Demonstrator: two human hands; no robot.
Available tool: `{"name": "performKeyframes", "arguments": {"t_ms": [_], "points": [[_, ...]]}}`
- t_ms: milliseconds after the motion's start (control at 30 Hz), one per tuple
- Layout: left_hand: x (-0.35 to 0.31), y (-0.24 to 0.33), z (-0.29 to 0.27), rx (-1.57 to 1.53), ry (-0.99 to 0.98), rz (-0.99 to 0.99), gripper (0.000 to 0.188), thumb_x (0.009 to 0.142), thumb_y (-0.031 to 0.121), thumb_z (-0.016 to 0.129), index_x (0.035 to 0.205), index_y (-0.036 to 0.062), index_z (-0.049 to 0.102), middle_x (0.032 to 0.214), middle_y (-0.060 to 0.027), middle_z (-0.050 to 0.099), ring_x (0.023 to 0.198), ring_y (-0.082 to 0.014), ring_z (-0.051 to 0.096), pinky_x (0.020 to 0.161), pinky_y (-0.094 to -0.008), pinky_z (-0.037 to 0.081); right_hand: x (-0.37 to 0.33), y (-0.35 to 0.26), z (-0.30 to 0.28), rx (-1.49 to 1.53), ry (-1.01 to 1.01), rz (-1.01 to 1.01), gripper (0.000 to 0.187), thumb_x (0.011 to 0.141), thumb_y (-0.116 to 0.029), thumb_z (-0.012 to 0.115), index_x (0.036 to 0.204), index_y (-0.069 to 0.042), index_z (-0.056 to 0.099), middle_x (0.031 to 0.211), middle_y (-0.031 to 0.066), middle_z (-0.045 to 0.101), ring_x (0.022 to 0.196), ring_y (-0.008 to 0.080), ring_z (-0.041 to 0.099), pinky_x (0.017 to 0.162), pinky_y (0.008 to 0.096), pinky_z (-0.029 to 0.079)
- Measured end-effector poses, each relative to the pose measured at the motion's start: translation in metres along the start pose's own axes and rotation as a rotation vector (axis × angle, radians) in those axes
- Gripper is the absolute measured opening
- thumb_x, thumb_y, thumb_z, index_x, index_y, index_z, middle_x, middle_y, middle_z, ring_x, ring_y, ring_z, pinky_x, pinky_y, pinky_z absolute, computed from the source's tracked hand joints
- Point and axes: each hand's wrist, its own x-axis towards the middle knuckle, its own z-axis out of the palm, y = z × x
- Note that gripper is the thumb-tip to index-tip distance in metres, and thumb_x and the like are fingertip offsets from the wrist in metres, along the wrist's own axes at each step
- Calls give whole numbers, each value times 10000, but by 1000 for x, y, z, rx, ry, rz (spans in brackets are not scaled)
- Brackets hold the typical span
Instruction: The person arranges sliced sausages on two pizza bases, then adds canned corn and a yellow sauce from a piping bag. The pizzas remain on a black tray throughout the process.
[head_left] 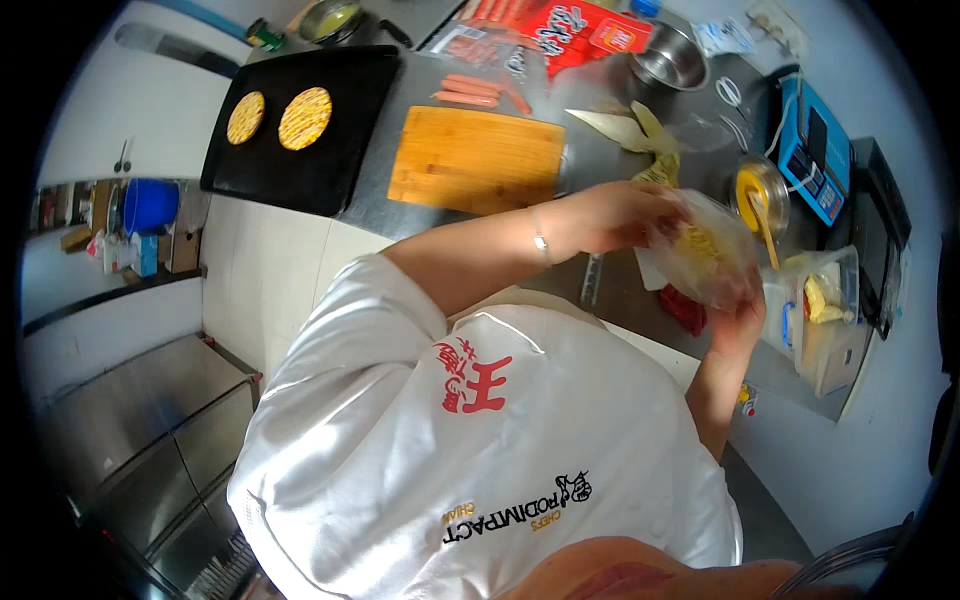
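Observation:
Both of my hands are on a clear plastic bag (735, 240) with yellow contents, held over the counter at the right. My left hand (630, 213) grips its left edge, the forearm crossing in front of my body. My right hand (737, 322) holds the lower right part of it, its fingertips partly hidden behind the plastic. What the yellow contents are I cannot make out. Just beyond the bag lie a crumpled yellow-green wrapper (655, 150) and a bowl of yellow paste (750, 185) with a wooden spoon.
A wooden cutting board (475, 160) lies mid-counter, with several sausages (468, 92) behind it. On the left, a black griddle (285, 175) carries two round yellow pancakes (305, 118). Further back are a red package (580, 40), a steel pot (672, 60) and a blue scale (822, 130).

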Motion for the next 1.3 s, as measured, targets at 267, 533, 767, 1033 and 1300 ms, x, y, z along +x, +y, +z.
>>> {"name": "performKeyframes", "arguments": {"t_ms": [267,533,767,1033,1300], "points": [[-159,90,-122,-201,97,22,238,1040,187,595,1215,37,653,992,-27,718,872,-129,687,735,-335,567,112,146,62,-239,239,351,270,1058,-353,613,963,-101,639,676,-63,473,515,46,411,493,184,320],[-248,187,-156,482,188,135,539,948,202,753,1438,51,589,1148,-49,667,986,-92,635,741,-227,529,183,250,199,-686,430,-37,212,1057,-220,622,1220,-87,649,870,-36,590,644,34,465,529,209,382],[-223,162,-267,1024,667,139,393,992,260,678,1270,-17,679,990,-65,727,775,-134,645,719,-270,518,230,310,198,-2046,92,-878,251,859,-18,733,1107,-12,692,1092,149,696,1035,371,641,929,429,515],[-234,170,-251,1066,640,455,354,981,210,687,1246,-24,682,995,-71,707,869,-140,629,817,-295,520,286,370,145,-2679,-325,190,238,963,-150,573,1102,-84,754,1096,176,734,999,374,715,855,465,564],[-274,152,-238,986,782,610,444,997,182,681,1395,12,581,1323,-146,612,1162,-191,615,1024,-316,490,305,367,203,-2781,-504,390,350,944,-224,571,1219,-60,713,1231,139,725,1131,292,697,1002,419,509]]}}
